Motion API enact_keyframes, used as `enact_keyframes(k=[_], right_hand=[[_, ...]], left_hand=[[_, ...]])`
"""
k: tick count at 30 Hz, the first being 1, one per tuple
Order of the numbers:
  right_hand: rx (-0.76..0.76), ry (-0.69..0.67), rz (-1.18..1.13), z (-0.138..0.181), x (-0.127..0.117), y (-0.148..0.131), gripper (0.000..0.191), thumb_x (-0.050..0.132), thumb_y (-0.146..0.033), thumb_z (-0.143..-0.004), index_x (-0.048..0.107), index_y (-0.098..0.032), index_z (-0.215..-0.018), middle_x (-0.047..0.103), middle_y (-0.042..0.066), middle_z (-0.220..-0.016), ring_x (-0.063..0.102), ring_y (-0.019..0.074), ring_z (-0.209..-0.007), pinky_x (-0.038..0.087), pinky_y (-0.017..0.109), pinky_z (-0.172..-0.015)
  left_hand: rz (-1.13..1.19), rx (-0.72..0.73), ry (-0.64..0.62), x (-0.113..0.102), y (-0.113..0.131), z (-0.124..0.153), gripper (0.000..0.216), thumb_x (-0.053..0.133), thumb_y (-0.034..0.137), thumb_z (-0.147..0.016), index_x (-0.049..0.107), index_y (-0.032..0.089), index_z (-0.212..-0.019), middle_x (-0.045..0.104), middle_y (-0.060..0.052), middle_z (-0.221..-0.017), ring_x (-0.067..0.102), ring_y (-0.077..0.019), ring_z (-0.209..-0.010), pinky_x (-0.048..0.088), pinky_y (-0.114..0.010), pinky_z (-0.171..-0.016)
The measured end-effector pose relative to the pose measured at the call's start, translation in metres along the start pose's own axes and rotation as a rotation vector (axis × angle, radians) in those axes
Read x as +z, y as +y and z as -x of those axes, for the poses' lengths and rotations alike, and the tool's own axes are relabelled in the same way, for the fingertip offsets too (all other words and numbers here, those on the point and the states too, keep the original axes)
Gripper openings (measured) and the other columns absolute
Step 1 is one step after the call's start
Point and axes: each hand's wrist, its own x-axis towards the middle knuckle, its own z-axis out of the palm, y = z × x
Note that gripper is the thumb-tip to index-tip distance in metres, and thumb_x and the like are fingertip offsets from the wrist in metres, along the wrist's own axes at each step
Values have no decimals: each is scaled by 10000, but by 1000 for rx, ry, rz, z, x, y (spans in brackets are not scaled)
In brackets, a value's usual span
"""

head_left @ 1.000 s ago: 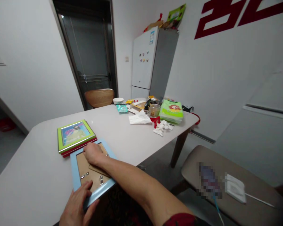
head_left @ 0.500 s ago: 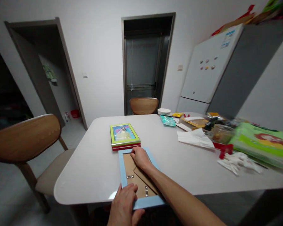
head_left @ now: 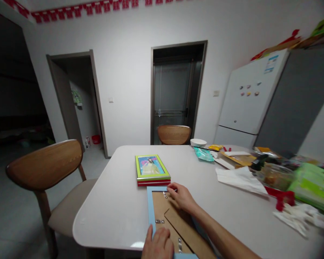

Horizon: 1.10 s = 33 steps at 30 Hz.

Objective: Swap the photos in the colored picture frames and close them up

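— Where is the picture frame?

— The blue picture frame (head_left: 150,207) lies back-up at the bottom centre of the view, on the near side of the white table (head_left: 110,201). Its lower end is partly cut off by the view's bottom edge.

— And its long axis?

— It runs from the centre down towards the bottom edge, leaning a little rightward as it descends. The brown backing (head_left: 159,207) faces up, with the stand flap (head_left: 187,228) slanting across its right side.

— What matters most in the spacing, would you say?

— I'd judge it's the top metal clip (head_left: 165,194). It sits just below and left of the right hand's fingertips; the right hand (head_left: 184,199) is clearly the nearer one. I can't tell whether they touch it.

— How are that hand's fingers?

— Bent and drawn together at the top rim. Whether they pinch anything is hidden. The forearm comes in from the lower right, passing over the frame's right side.

— The other hand?

— The left hand (head_left: 158,245) is at the bottom centre, back upward, fingers bent over the frame's lower left part. Its thumb isn't clear, so I can't say whether it grips or merely presses.
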Motion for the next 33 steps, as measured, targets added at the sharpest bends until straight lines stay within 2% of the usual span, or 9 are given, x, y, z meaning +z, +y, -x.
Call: enact_keyframes(k=[3,7,10,13,16,19,21,27,33], right_hand=[[48,33,-52,17,-34,9,286,443,-365,-689,612,-159,-792,645,46,-766,570,160,-698,416,255,-652],[305,162,-380,45,-64,13,345,495,-426,-657,592,-162,-857,640,54,-784,574,174,-702,431,262,-616],[428,65,-727,68,-49,-2,384,529,-449,-642,577,-169,-900,638,53,-766,583,161,-657,436,260,-579],[528,-32,-992,84,-17,-21,471,542,-477,-644,514,-208,-1030,639,38,-768,592,152,-615,447,274,-550],[502,94,-1189,88,-3,-30,550,595,-437,-613,449,-221,-1098,642,17,-799,602,166,-667,472,276,-580],[499,284,-1173,79,-23,-23,700,615,-337,-595,309,-224,-1214,646,5,-784,611,176,-667,489,276,-578],[509,325,-1066,71,-47,-15,738,581,-291,-618,227,-229,-1263,650,6,-750,615,177,-621,492,281,-546],[576,264,-702,44,-115,21,732,518,-235,-637,199,-184,-1294,635,0,-561,578,179,-441,436,266,-413],[607,9,-500,24,-153,62,720,530,-241,-622,251,-190,-1284,655,15,-600,591,193,-470,436,282,-443]], left_hand=[[39,26,91,-1,-1,-7,171,459,110,-765,494,215,-895,599,-41,-1039,538,-176,-983,378,-327,-902],[398,-112,179,-33,15,-23,234,579,225,-655,479,207,-866,566,-62,-1057,521,-230,-970,347,-384,-907],[810,-297,337,-53,38,-40,149,496,289,-717,461,191,-823,534,-89,-1081,500,-232,-971,392,-342,-833],[1149,-358,441,-56,61,-54,243,456,398,-751,461,171,-837,538,-102,-1061,532,-210,-883,417,-296,-765],[1296,-398,473,-52,70,-65,353,525,460,-701,480,152,-867,562,-112,-1012,550,-208,-821,428,-280,-716],[1392,-475,515,-52,65,-73,487,615,456,-623,454,155,-971,563,-104,-1011,515,-238,-944,406,-301,-797],[1493,-548,469,-51,57,-76,568,649,444,-585,423,169,-1027,543,-98,-1046,497,-245,-985,404,-317,-804],[1681,-821,-31,-26,48,-74,418,663,407,-553,464,153,-819,588,-46,-778,587,-161,-655,414,-260,-584],[1433,-671,-73,-17,61,-87,235,602,196,-565,525,146,-781,589,-19,-795,551,-168,-779,401,-253,-669]])
